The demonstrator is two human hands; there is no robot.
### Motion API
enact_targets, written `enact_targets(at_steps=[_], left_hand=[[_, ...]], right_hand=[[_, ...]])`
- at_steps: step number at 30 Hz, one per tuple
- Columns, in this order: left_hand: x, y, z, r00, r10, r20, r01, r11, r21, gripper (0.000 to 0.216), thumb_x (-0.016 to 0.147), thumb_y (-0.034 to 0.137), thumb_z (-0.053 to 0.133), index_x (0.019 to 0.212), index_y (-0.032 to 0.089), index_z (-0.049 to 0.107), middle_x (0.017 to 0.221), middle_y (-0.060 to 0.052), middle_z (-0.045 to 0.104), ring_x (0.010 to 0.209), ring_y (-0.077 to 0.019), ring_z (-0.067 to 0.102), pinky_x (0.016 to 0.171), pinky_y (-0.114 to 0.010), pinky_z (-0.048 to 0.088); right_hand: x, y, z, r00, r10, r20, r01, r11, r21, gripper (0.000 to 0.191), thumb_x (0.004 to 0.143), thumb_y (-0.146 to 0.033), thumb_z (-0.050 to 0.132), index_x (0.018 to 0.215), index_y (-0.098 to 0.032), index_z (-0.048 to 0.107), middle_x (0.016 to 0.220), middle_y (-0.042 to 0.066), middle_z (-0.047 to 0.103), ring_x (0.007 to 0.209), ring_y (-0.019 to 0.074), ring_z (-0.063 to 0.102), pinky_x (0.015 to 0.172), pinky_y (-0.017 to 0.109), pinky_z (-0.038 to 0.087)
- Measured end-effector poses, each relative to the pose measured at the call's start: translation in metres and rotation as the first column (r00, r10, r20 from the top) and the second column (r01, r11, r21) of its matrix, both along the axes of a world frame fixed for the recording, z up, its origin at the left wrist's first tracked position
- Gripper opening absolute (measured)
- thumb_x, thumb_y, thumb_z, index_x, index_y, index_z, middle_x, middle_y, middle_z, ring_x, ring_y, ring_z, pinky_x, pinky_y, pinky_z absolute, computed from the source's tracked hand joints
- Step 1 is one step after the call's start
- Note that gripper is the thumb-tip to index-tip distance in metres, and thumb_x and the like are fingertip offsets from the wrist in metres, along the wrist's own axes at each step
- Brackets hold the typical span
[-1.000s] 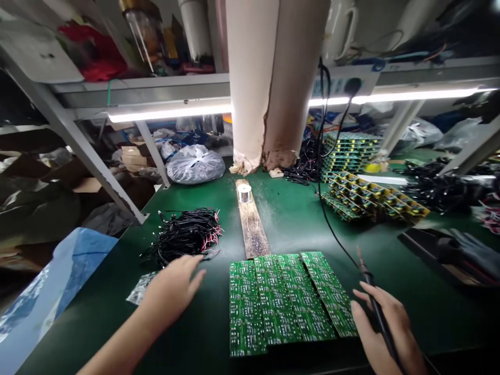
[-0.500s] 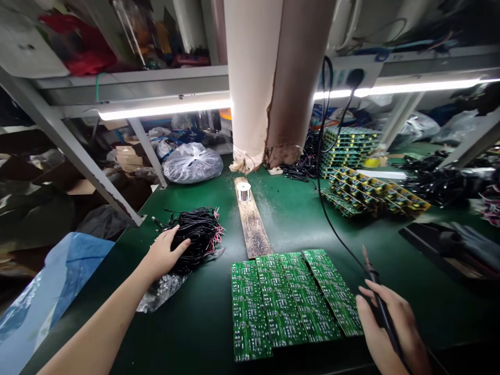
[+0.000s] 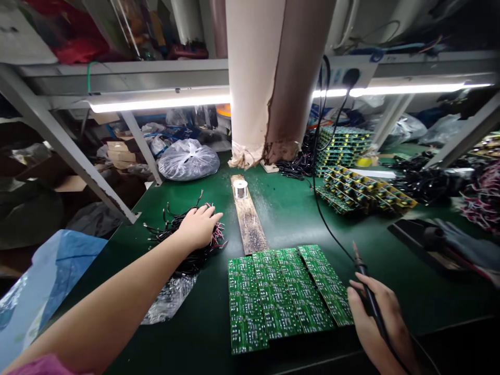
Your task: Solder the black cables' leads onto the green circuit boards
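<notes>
My left hand (image 3: pixel 198 227) lies across a pile of black cables (image 3: pixel 191 263) with stripped red and white ends. Its fingers are stretched over the pile and I see no cable clearly gripped. In my right hand (image 3: pixel 380 312) is a soldering iron (image 3: pixel 371 297), held like a pen, its tip pointing up and away from me. Between the hands lie several green circuit board panels (image 3: pixel 285 297), side by side. The iron's tip is above and right of them, apart from the boards. Behind the panels, a solder spool (image 3: pixel 241 189) stands on a scorched wooden strip (image 3: pixel 250 226).
A wide pillar (image 3: pixel 269 83) rises at the back. Stacked boards (image 3: pixel 363 187) and more black cables (image 3: pixel 422 182) sit at the right. A dark holder (image 3: pixel 425 242) lies nearer. Clear plastic (image 3: pixel 172 299) and a blue bag (image 3: pixel 58 271) are at the left.
My left hand has moved right and slightly up over the cable pile, toward the stripped ends; the cables look more spread. My right hand still holds the soldering iron, and the view has shifted slightly.
</notes>
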State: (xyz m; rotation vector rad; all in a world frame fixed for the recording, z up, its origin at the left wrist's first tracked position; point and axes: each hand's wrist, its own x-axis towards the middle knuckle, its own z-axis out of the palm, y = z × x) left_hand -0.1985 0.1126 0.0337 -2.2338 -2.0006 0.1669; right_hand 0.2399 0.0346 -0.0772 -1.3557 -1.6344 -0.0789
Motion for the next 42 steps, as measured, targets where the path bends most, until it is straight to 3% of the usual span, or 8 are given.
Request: enact_targets(at_steps=[6, 10, 15, 20, 23, 26, 35, 42], left_hand=[[-0.004, 0.017, -0.011, 0.996, -0.027, -0.080, 0.018, 0.993, -0.113, 0.034, 0.096, 0.037, 0.064, 0.125, 0.020, 0.064, 0.127, -0.010, 0.064, 0.111, -0.0252, 0.063, 0.095, -0.047, 0.053], [-0.024, -0.001, 0.019, 0.994, -0.027, -0.111, 0.026, 1.000, -0.015, 0.037, 0.091, 0.025, 0.056, 0.125, 0.028, 0.070, 0.114, -0.011, 0.066, 0.105, -0.0308, 0.065, 0.089, -0.043, 0.051], [-0.045, -0.052, 0.054, 0.984, 0.048, -0.170, -0.017, 0.984, 0.177, 0.051, 0.099, 0.030, 0.036, 0.143, 0.017, 0.058, 0.115, -0.018, 0.062, 0.112, -0.0376, 0.058, 0.099, -0.051, 0.045], [-0.008, -0.119, 0.007, 0.991, -0.113, 0.076, 0.115, 0.993, -0.032, 0.046, 0.098, 0.043, 0.050, 0.140, 0.027, 0.061, 0.115, -0.009, 0.069, 0.103, -0.0299, 0.063, 0.092, -0.043, 0.050], [0.013, -0.147, -0.024, 0.950, 0.017, 0.311, 0.032, 0.988, -0.150, 0.038, 0.102, 0.039, 0.044, 0.132, 0.029, 0.065, 0.114, -0.006, 0.073, 0.103, -0.0254, 0.067, 0.090, -0.038, 0.052], [0.019, -0.161, -0.032, 0.906, 0.097, 0.411, -0.049, 0.991, -0.125, 0.033, 0.102, 0.044, 0.043, 0.119, 0.030, 0.068, 0.113, -0.005, 0.072, 0.104, -0.0245, 0.067, 0.088, -0.037, 0.052], [0.041, -0.126, -0.043, 0.990, 0.117, 0.082, -0.124, 0.988, 0.091, 0.046, 0.098, 0.059, 0.047, 0.101, 0.020, 0.072, 0.098, -0.013, 0.066, 0.096, -0.0307, 0.061, 0.085, -0.044, 0.046], [0.044, -0.111, -0.064, 0.965, 0.001, 0.262, -0.025, 0.996, 0.088, 0.029, 0.094, 0.038, 0.050, 0.086, 0.025, 0.074, 0.091, -0.010, 0.066, 0.088, -0.0293, 0.065, 0.084, -0.044, 0.049]], right_hand=[[0.000, -0.002, 0.001, 1.000, 0.000, -0.024, 0.000, 1.000, 0.002, 0.031, 0.096, -0.031, 0.061, 0.125, -0.020, 0.062, 0.113, 0.011, 0.068, 0.101, 0.0266, 0.069, 0.095, 0.044, 0.054], [0.001, -0.003, 0.001, 0.999, 0.009, -0.036, -0.009, 1.000, 0.000, 0.032, 0.096, -0.029, 0.061, 0.126, -0.020, 0.061, 0.112, 0.011, 0.068, 0.104, 0.0275, 0.068, 0.097, 0.045, 0.053], [0.000, -0.005, 0.004, 0.999, 0.014, -0.038, -0.014, 1.000, -0.003, 0.032, 0.095, -0.030, 0.061, 0.125, -0.019, 0.062, 0.113, 0.012, 0.067, 0.107, 0.0288, 0.066, 0.101, 0.047, 0.051], [-0.002, -0.006, 0.004, 0.999, -0.006, -0.052, 0.006, 1.000, -0.008, 0.034, 0.093, -0.031, 0.064, 0.124, -0.018, 0.064, 0.109, 0.012, 0.069, 0.105, 0.0284, 0.066, 0.102, 0.046, 0.050], [-0.003, -0.006, 0.004, 0.998, -0.032, -0.057, 0.031, 0.999, -0.021, 0.035, 0.092, -0.031, 0.066, 0.124, -0.018, 0.065, 0.107, 0.012, 0.070, 0.106, 0.0282, 0.066, 0.104, 0.046, 0.049], [-0.004, -0.007, 0.005, 0.997, -0.044, -0.058, 0.041, 0.998, -0.050, 0.035, 0.093, -0.033, 0.065, 0.125, -0.019, 0.065, 0.107, 0.011, 0.070, 0.106, 0.0278, 0.067, 0.105, 0.046, 0.049], [-0.006, -0.009, 0.006, 0.994, -0.045, -0.096, 0.036, 0.995, -0.098, 0.040, 0.093, -0.033, 0.065, 0.129, -0.018, 0.063, 0.109, 0.012, 0.070, 0.110, 0.0302, 0.065, 0.107, 0.053, 0.046], [-0.002, -0.008, 0.007, 0.998, -0.024, -0.064, 0.020, 0.997, -0.070, 0.026, 0.098, -0.027, 0.057, 0.123, -0.022, 0.061, 0.113, 0.010, 0.066, 0.098, 0.0232, 0.070, 0.094, 0.043, 0.058]])
